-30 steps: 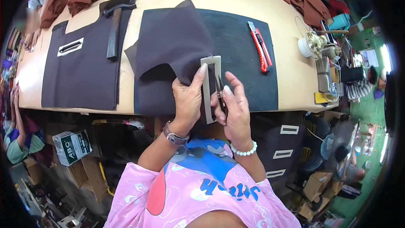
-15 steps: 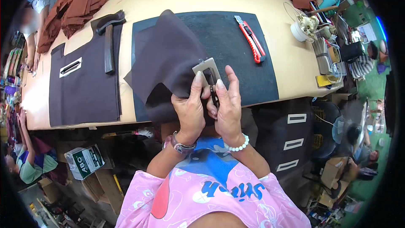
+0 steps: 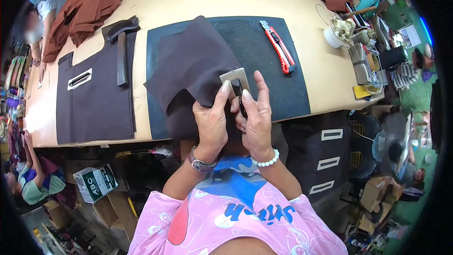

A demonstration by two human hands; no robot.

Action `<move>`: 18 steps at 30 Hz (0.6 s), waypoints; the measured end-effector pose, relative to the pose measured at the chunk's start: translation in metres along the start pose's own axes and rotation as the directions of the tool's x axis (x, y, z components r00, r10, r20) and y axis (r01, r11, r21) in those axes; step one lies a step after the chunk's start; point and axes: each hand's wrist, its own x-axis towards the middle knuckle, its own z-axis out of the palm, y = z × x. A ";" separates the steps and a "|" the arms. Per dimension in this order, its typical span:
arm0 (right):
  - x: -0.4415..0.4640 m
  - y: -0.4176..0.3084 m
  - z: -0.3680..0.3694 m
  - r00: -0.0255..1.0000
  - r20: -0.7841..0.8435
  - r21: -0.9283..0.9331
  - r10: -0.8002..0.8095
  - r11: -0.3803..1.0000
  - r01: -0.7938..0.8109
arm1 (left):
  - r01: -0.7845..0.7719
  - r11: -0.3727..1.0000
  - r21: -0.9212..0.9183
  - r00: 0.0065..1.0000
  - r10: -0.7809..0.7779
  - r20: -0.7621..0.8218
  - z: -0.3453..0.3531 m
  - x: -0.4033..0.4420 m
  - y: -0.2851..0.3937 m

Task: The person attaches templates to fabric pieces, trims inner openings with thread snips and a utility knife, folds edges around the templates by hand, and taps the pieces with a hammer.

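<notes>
My left hand (image 3: 211,123) pinches dark brown fabric (image 3: 200,52) together with a pale rectangular frame (image 3: 226,76), its thumb on the frame's lower edge. My right hand (image 3: 257,118) is closed on a narrow dark flap (image 3: 241,101) at the frame's window, thumb against it and index finger stretched upward. Whether the flap is part of the fabric I cannot tell. The fabric drapes over a black cutting mat (image 3: 269,89) and hangs at the table's front edge. A red utility knife (image 3: 279,47) lies on the mat, right of my hands.
Left on the table (image 3: 325,61), a hammer (image 3: 122,59) lies on stacked dark panels (image 3: 104,99), beside a pale slotted frame (image 3: 79,79). Reddish-brown fabric (image 3: 85,9) is piled behind. A white cup (image 3: 334,38) stands right. Dark panels with pale frames (image 3: 328,162) hang below. Other people are around.
The fabric and frame have shifted slightly in my hands. The dark flap now shows more inside the frame's window. My right hand has moved a little with it.
</notes>
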 end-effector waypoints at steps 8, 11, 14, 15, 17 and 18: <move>0.009 -0.022 -0.046 0.965 -0.021 -0.667 -0.262 0.723 0.182 | 0.109 0.994 0.006 0.990 -0.108 -0.092 -0.010 0.028 -0.011; 0.028 -0.025 -0.090 0.826 0.149 -0.978 -0.544 0.040 0.203 | 0.145 0.989 -0.004 0.986 -0.145 -0.086 -0.015 0.032 -0.014; 0.039 -0.028 -0.103 0.738 0.350 -0.936 -0.577 -0.245 0.253 | 0.153 0.988 0.003 0.984 -0.152 -0.097 -0.015 0.032 -0.013; 0.040 -0.029 -0.099 0.715 0.389 -0.920 -0.581 -0.286 0.269 | 0.158 0.987 0.001 0.984 -0.158 -0.087 -0.017 0.032 -0.015; 0.042 -0.031 -0.082 0.700 0.424 -0.904 -0.575 -0.232 0.358 | 0.166 0.986 -0.003 0.983 -0.166 -0.074 -0.022 0.034 -0.019; 0.042 -0.032 -0.071 0.699 0.469 -0.874 -0.540 -0.169 0.456 | 0.165 0.986 -0.008 0.984 -0.166 -0.060 -0.021 0.034 -0.018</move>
